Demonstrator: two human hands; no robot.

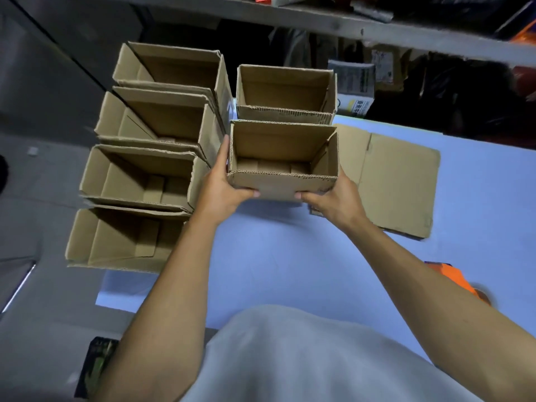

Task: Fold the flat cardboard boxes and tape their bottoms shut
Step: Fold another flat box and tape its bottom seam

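Observation:
An open-topped folded cardboard box [282, 187] stands upright on the pale blue table [290, 256]. My left hand [222, 184] grips its left side, thumb on the near wall. My right hand [333, 195] grips its right side, thumb on the near wall too. Directly behind it stands another folded box [285, 114]. A flat unfolded cardboard sheet [397, 181] lies on the table to the right.
Several folded boxes [139, 181] stand in a column at the table's left edge, partly overhanging it. An orange object [452, 280] lies at the right near my arm. A cluttered shelf [377, 33] runs along the back, with a white carton [355, 88] below it.

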